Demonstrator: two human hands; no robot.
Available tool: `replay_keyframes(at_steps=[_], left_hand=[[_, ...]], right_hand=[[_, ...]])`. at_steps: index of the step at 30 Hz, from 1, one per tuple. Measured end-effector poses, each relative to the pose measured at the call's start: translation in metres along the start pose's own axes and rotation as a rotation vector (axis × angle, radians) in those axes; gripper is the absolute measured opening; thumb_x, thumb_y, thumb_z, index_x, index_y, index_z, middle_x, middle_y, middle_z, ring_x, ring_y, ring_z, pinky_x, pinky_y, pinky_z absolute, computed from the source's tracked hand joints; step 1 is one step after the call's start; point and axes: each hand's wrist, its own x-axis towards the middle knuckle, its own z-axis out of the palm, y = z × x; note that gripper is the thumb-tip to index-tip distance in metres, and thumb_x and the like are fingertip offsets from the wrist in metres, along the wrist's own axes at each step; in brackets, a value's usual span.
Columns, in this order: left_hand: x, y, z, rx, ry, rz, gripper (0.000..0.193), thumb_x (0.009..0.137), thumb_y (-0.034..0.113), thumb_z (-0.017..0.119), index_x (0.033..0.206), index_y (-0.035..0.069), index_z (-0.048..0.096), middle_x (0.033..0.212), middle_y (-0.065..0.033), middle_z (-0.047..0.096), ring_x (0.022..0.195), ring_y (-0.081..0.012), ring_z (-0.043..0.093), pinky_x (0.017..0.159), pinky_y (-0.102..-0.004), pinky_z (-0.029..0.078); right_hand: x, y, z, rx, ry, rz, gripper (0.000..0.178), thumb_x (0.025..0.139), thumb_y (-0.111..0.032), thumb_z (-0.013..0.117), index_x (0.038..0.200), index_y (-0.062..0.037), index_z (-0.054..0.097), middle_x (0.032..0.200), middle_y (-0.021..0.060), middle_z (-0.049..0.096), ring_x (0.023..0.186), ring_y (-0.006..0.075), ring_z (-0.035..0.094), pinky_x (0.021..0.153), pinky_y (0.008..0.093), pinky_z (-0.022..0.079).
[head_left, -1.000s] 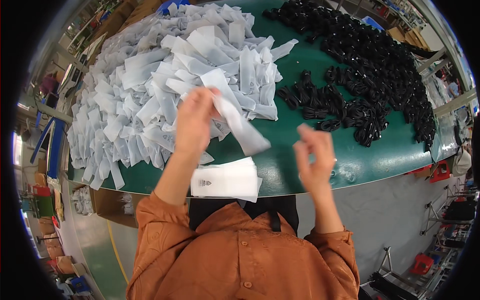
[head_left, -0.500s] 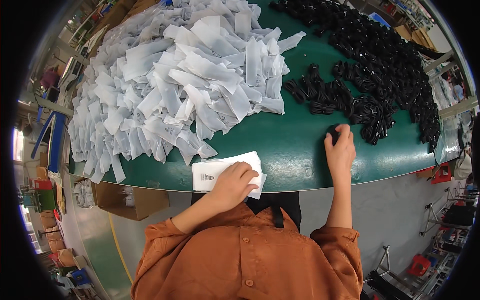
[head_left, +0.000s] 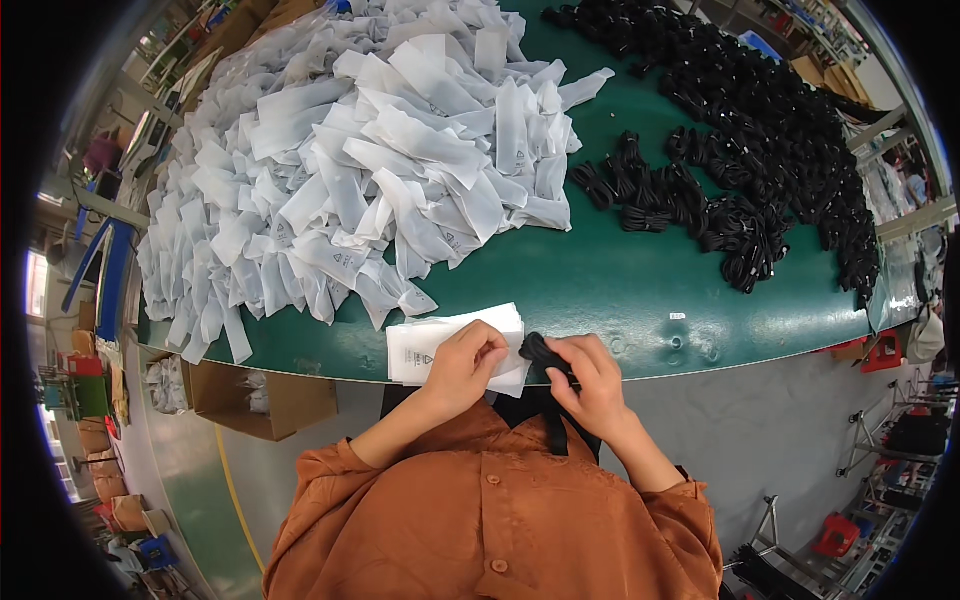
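Observation:
At the table's near edge lies a stack of flat white translucent bags (head_left: 408, 340) with dark print. My left hand (head_left: 462, 372) rests over the stack's right part, fingers curled and thumb and fingertips pinched at the top bag's edge. Just right of the stack, my right hand (head_left: 598, 392) grips a coiled black cable (head_left: 538, 350), its front end pointing at the bags' right edge. Part of the coil is hidden by my fingers.
A large heap of filled white bags (head_left: 400, 150) covers the left of the green table (head_left: 600, 280). Many coiled black cables (head_left: 745, 225) lie along the right. A small white label (head_left: 677, 316) sits near the front right. An open cardboard box (head_left: 265, 405) stands below left.
My right hand has come left from the cable side to the bag stack, bringing the coiled cable. My left fingers have drawn into a pinch. A small white label now shows on the table.

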Motion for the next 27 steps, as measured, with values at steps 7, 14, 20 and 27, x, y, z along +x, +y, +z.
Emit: replay_keyframes(at_steps=[7, 14, 20, 27], left_hand=[[0.003, 0.002, -0.003, -0.026, -0.031, 0.154, 0.009, 0.089, -0.003, 0.065, 0.093, 0.002, 0.059, 0.095, -0.0087, 0.062, 0.079, -0.0212, 0.059, 0.069, -0.0307, 0.049], [0.010, 0.016, -0.008, 0.131, -0.120, 0.468, 0.017, 0.080, -0.003, 0.071, 0.089, 0.005, 0.059, 0.099, -0.0082, 0.063, 0.089, -0.0296, 0.058, 0.079, -0.0368, 0.048], [0.021, 0.025, -0.014, 0.138, -0.059, 0.450, 0.018, 0.079, 0.001, 0.073, 0.088, 0.007, 0.060, 0.104, -0.0068, 0.062, 0.094, -0.0293, 0.054, 0.085, -0.0367, 0.045], [0.029, 0.034, -0.014, 0.098, -0.070, 0.445, 0.015, 0.081, 0.002, 0.072, 0.087, 0.007, 0.059, 0.107, -0.0074, 0.062, 0.096, -0.0282, 0.053, 0.085, -0.0363, 0.044]], right_hand=[[-0.001, 0.003, -0.002, 0.015, -0.221, -0.069, 0.035, 0.082, -0.002, 0.071, 0.117, -0.0003, 0.066, 0.099, 0.0136, 0.065, 0.083, 0.0304, 0.064, 0.068, 0.0355, 0.053], [-0.002, -0.007, -0.003, 0.631, -0.289, 0.867, 0.019, 0.096, -0.009, 0.065, 0.112, -0.0003, 0.066, 0.096, 0.0075, 0.067, 0.082, 0.0146, 0.063, 0.066, 0.0296, 0.052], [-0.005, -0.005, -0.005, 0.406, -0.082, 0.469, 0.011, 0.096, -0.010, 0.067, 0.102, -0.0013, 0.067, 0.097, 0.0063, 0.068, 0.078, 0.0109, 0.061, 0.069, 0.0275, 0.051], [0.007, -0.009, -0.005, 0.325, -0.041, 0.168, 0.018, 0.085, -0.007, 0.076, 0.102, -0.0025, 0.071, 0.108, 0.0110, 0.058, 0.093, 0.0200, 0.058, 0.078, 0.0296, 0.050]])
